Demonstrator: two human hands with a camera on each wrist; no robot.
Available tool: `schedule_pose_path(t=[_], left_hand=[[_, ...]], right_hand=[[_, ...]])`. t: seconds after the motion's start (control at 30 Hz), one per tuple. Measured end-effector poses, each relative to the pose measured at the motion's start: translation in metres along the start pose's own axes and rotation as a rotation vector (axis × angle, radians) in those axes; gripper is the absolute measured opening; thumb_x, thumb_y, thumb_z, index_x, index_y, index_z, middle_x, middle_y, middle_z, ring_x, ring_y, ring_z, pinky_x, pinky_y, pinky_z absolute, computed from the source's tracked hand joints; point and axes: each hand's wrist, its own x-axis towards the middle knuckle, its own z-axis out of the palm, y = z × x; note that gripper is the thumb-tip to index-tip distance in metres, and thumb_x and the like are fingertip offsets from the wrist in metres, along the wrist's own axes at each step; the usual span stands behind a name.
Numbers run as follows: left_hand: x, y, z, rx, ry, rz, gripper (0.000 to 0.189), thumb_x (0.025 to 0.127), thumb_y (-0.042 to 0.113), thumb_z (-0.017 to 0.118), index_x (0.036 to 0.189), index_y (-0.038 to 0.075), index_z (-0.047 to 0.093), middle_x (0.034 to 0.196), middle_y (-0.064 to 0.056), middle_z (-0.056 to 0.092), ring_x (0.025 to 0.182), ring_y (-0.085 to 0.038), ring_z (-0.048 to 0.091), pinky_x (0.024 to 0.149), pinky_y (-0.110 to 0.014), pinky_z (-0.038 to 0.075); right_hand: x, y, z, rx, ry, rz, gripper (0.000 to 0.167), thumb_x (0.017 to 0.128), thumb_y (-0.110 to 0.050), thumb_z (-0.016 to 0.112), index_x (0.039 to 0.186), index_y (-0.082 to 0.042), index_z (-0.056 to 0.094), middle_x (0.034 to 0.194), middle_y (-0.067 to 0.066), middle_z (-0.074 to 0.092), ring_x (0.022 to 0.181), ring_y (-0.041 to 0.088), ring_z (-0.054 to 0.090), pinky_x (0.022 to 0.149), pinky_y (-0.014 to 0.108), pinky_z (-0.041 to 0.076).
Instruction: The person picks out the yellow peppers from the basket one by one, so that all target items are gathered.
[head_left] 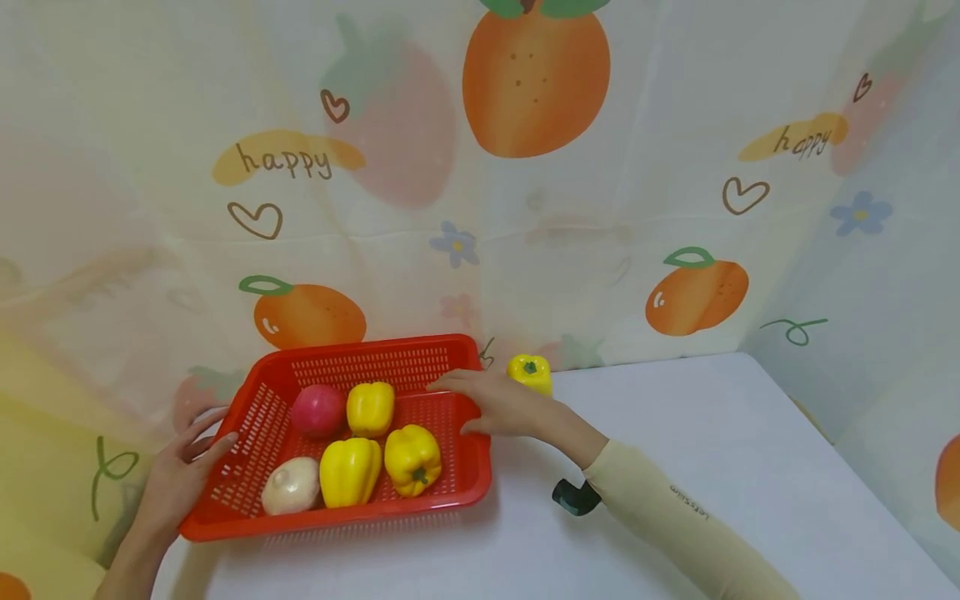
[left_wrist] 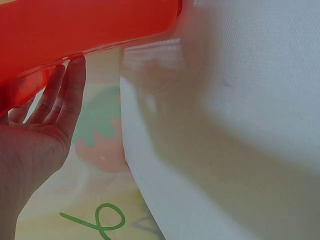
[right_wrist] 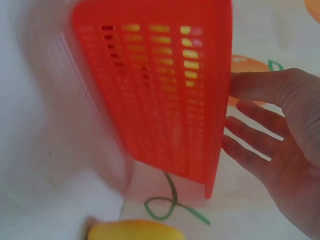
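Observation:
A red plastic basket (head_left: 468,496) with slotted walls sits toward the left of the table. My left hand (head_left: 176,487) holds its left rim, thumb on top and fingers beneath, as the left wrist view shows. At the right rim, my right hand (head_left: 495,406) grips with fingers reaching over the edge and thumb nearer me. Inside lie a yellow bell pepper (head_left: 371,409), a second yellow pepper (head_left: 350,472), a third yellow pepper (head_left: 413,460) with its stem toward me, a pinkish-red round fruit (head_left: 318,410) and a whitish onion-like bulb (head_left: 292,486).
Another yellow bell pepper (head_left: 530,372) stands behind my right wrist on the white table (head_left: 675,425). A short dark curved object (head_left: 574,497) shows partly from under my right sleeve. Printed cloth (head_left: 562,208) hangs close behind the table. The basket's left end reaches past the table's left edge.

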Motion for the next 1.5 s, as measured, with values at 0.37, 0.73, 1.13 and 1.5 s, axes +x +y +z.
schedule_pose_path(t=[0.37,0.73,1.13,1.5], left_hand=[[-0.001,0.000,0.001,-0.006,0.003,-0.035,0.067,0.096,0.045,0.059,0.151,0.013,0.039,0.130,-0.025,0.052,0.078,0.012,0.055,0.066,-0.025,0.057],[0.000,0.001,0.003,-0.012,-0.004,-0.062,0.070,0.095,0.049,0.058,0.151,0.014,0.038,0.138,-0.032,0.045,0.078,0.010,0.056,0.066,-0.028,0.058],[0.001,0.000,0.003,-0.008,0.008,-0.056,0.069,0.095,0.047,0.059,0.151,0.013,0.038,0.130,-0.023,0.054,0.077,0.010,0.056,0.066,-0.027,0.057],[0.000,0.001,0.000,-0.045,0.005,-0.049,0.067,0.094,0.045,0.062,0.150,0.014,0.040,0.108,0.011,0.060,0.076,0.008,0.059,0.064,-0.026,0.057]], right_hand=[[0.010,-0.010,0.020,-0.068,-0.128,-0.142,0.066,0.084,0.003,0.072,0.141,-0.026,0.055,0.147,-0.014,0.045,0.140,0.010,0.035,0.097,0.027,0.048],[0.017,-0.021,0.034,-0.148,-0.156,-0.183,0.072,0.081,0.009,0.068,0.141,-0.028,0.054,0.148,-0.013,0.045,0.138,0.008,0.038,0.098,0.024,0.046],[0.027,-0.033,0.042,-0.334,-0.202,-0.243,0.075,0.080,-0.001,0.078,0.145,-0.027,0.049,0.153,-0.008,0.039,0.140,0.011,0.035,0.109,0.033,0.037],[0.034,-0.036,0.050,-0.414,-0.277,-0.308,0.081,0.081,-0.010,0.079,0.148,-0.034,0.042,0.156,-0.005,0.032,0.143,0.013,0.029,0.110,0.038,0.036]])
